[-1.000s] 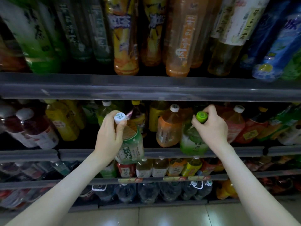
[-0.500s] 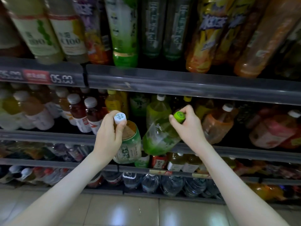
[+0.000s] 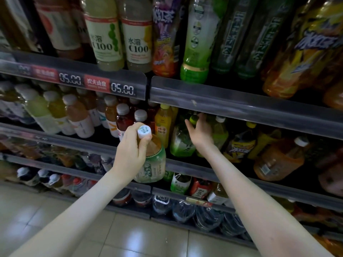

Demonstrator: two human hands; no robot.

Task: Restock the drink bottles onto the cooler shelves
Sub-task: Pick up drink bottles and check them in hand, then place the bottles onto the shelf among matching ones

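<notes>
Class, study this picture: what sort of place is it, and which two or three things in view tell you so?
Most likely a shop's drinks cooler: tiered shelves crowded with bottled drinks, price tags reading 05.00 along one shelf edge, and a left hand holding a white-capped bottle in front of them.

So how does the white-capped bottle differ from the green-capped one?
The white-capped bottle holds brown drink; the green-capped bottle looks green. The first is gripped at the neck by the left hand; the second sits on the shelf, touched by the right hand. Both are clear plastic.
</notes>
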